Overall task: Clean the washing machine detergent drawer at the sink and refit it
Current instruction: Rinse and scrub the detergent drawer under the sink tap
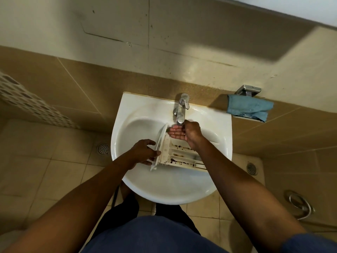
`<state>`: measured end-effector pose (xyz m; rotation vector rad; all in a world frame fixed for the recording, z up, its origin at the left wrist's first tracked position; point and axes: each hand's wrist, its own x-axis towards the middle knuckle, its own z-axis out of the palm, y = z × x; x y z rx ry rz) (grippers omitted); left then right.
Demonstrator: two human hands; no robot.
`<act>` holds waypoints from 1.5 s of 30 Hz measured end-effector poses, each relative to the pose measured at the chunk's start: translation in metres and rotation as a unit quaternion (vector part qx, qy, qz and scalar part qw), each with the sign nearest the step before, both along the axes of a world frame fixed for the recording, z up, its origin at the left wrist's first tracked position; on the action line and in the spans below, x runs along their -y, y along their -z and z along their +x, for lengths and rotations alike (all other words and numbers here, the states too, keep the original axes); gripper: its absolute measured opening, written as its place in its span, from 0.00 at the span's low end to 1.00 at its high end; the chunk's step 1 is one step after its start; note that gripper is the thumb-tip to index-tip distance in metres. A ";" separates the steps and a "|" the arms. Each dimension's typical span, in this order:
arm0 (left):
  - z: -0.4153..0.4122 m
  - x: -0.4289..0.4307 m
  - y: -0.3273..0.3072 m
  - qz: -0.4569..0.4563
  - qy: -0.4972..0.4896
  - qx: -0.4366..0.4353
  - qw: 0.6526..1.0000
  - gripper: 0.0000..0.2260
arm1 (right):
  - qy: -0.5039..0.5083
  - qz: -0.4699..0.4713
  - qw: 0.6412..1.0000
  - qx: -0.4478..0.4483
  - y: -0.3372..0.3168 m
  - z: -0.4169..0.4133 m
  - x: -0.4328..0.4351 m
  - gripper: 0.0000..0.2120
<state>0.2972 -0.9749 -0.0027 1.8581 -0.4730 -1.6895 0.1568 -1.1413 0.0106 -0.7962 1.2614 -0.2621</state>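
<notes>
Your left hand (pixel 144 152) gripped the front panel of the one detergent drawer (pixel 182 157), fingers curled round its edge just left of the frame's centre. From that grip the drawer ran rightward, lying in the one sink (pixel 164 195) with dark grime in its compartments. Your right hand (pixel 184 132) held nothing. It was cupped palm up, fingers relaxed, just above the drawer's upper end and under the spout of the single faucet (pixel 180 110). One blue cloth (pixel 249 109) hung on a metal holder (pixel 248 90) right of centre. Two floor drains flanked the sink: the left drain (pixel 103 148) and the right drain (pixel 252 168).
</notes>
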 end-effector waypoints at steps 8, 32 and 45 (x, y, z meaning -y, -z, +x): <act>0.002 0.002 0.002 0.001 0.008 -0.002 1.000 0.29 | -0.009 0.091 0.994 0.057 -0.005 -0.010 -0.018 0.25; 0.002 0.001 0.001 -0.012 0.011 0.008 1.000 0.31 | -0.534 -0.559 0.572 -0.274 0.034 -0.039 -0.082 0.34; 0.003 0.001 0.002 -0.014 0.010 0.009 1.000 0.29 | -0.509 -0.511 0.625 -0.298 0.029 -0.032 -0.079 0.35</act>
